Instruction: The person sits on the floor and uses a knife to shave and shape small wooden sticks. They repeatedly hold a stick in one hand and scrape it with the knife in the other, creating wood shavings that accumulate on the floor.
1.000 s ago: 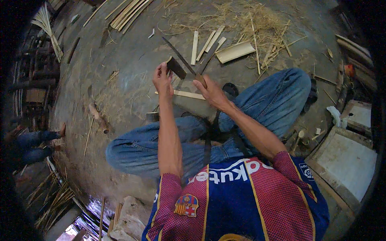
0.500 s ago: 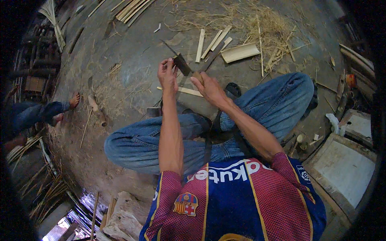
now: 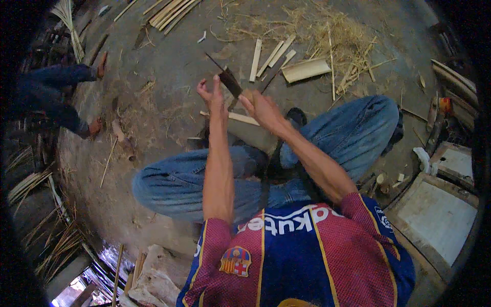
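The person sat cross-legged on the dirt floor point(image 3: 169, 61), both hands raised in front of the knees. The right hand point(image 3: 263, 107) was closed around the handle of a dark knife point(image 3: 228, 81), its blade pointing up and away to the left. The left hand point(image 3: 212, 96) stood just beside the blade with fingers loosely spread — whether it pinched a thin sliver against the edge could not be told. A pale strip point(image 3: 244, 118) lay flat on the floor under the hands, touching neither.

Beyond lay several split slats point(image 3: 268, 57), a broader curved piece point(image 3: 306, 70) and a heap of shavings point(image 3: 337, 36) — so a good deal of splitting looked done. Uncut strips point(image 3: 171, 10) were stacked at the far edge, and that much seemed left. Another person's legs point(image 3: 56, 89) showed at the left.
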{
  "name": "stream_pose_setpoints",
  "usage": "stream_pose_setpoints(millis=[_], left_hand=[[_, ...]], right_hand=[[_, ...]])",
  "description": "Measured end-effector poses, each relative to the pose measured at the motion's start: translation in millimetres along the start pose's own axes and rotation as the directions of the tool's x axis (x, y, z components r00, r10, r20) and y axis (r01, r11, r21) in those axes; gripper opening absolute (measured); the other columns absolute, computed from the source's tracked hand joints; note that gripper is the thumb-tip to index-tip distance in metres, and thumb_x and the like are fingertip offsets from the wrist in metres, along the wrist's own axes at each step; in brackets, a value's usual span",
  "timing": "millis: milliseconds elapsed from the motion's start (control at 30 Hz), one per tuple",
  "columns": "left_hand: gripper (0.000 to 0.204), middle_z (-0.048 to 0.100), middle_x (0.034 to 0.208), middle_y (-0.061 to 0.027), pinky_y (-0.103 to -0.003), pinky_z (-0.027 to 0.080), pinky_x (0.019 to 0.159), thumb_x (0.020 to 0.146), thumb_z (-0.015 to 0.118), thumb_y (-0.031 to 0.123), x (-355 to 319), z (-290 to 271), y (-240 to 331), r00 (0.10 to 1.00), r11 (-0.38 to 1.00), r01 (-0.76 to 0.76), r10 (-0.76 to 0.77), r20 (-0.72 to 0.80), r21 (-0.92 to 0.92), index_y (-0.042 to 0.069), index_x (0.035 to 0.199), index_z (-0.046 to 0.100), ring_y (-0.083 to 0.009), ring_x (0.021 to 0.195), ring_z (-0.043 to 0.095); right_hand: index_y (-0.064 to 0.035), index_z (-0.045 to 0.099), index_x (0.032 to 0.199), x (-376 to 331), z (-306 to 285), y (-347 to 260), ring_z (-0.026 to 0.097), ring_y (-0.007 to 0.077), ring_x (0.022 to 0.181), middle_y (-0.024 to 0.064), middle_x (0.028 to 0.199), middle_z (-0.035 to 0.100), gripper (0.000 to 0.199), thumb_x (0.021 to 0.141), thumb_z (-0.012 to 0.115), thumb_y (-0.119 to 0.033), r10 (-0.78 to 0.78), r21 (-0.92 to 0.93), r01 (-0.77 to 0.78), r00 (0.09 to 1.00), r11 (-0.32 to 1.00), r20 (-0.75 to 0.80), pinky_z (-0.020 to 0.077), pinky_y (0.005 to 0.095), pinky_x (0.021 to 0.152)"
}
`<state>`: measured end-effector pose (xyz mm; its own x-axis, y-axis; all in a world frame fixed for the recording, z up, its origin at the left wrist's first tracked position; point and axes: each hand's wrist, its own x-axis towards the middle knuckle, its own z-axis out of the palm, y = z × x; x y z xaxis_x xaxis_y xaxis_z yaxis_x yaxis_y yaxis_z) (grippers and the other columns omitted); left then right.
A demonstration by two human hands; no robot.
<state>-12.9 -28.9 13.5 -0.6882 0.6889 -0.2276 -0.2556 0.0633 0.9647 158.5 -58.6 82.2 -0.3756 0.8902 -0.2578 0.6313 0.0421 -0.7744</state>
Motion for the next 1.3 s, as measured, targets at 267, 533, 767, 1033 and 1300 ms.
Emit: stream_pose_setpoints(millis=[267,533,767,1033,1300], left_hand=[[0.077,0.025,0.151,-0.0152,-0.045,0.025,0.110,0.087,0.057,0.062,18.2,-42.0,-7.0,0.988,0.949,0.044,-0.087,-0.125,-0.314,0.010,0.137,0.030,-0.0283,0.138,0.026],[0.076,0.028,0.152,-0.0181,-0.046,0.023,0.113,0.091,0.047,0.057,14.4,-53.0,-3.5,0.901,0.947,0.154,-0.252,-0.354,-0.283,0.005,0.144,0.032,-0.0322,0.140,0.029],[0.066,0.032,0.150,-0.0179,-0.043,0.021,0.114,0.095,0.043,0.050,-0.4,-50.4,-4.9,0.948,0.977,0.093,-0.146,-0.283,-0.191,0.005,0.143,0.034,-0.0306,0.141,0.028],[0.059,0.041,0.141,-0.0140,-0.040,0.025,0.112,0.096,0.041,0.048,20.9,-57.7,-34.9,0.981,0.956,0.012,-0.068,-0.183,-0.293,0.005,0.137,0.043,-0.0258,0.135,0.036],[0.049,0.059,0.120,-0.0179,-0.037,0.051,0.080,0.093,0.054,0.046,27.9,-70.1,-70.9,0.984,0.936,0.157,-0.175,0.030,0.314,0.005,0.120,0.054,-0.0256,0.102,0.061]], right_hand=[[0.0041,0.053,0.094,-10.9,-34.5,-25.7,0.062,0.0450,0.080,0.0285,0.082,0.063,0.043,0.095,0.057,-0.039,-0.055,0.038,0.056,0.998,0.998,-0.022,0.0462,0.0497,0.065],[0.0023,0.053,0.097,14.0,10.8,35.2,0.061,0.0469,0.082,0.0286,0.083,0.063,0.046,0.095,0.055,-0.044,-0.121,-0.032,0.117,0.975,0.993,-0.188,0.0460,0.0522,0.068],[-0.0011,0.055,0.111,3.8,-14.9,6.6,0.061,0.0481,0.087,0.0298,0.093,0.064,0.046,0.096,0.052,-0.044,-0.009,-0.059,0.008,1.000,0.998,-0.011,0.0498,0.0528,0.072],[0.0024,0.059,0.104,-4.7,33.0,106.9,0.060,0.0487,0.093,0.0295,0.100,0.064,0.050,0.095,0.052,-0.046,-0.076,-0.153,0.070,0.996,0.986,-0.036,0.0483,0.0540,0.079],[-0.0053,0.059,0.108,17.8,-38.1,37.3,0.060,0.0449,0.095,0.0229,0.102,0.064,0.044,0.096,0.050,-0.047,0.006,-0.032,-0.010,0.993,0.999,-0.114,0.0483,0.0498,0.081]])
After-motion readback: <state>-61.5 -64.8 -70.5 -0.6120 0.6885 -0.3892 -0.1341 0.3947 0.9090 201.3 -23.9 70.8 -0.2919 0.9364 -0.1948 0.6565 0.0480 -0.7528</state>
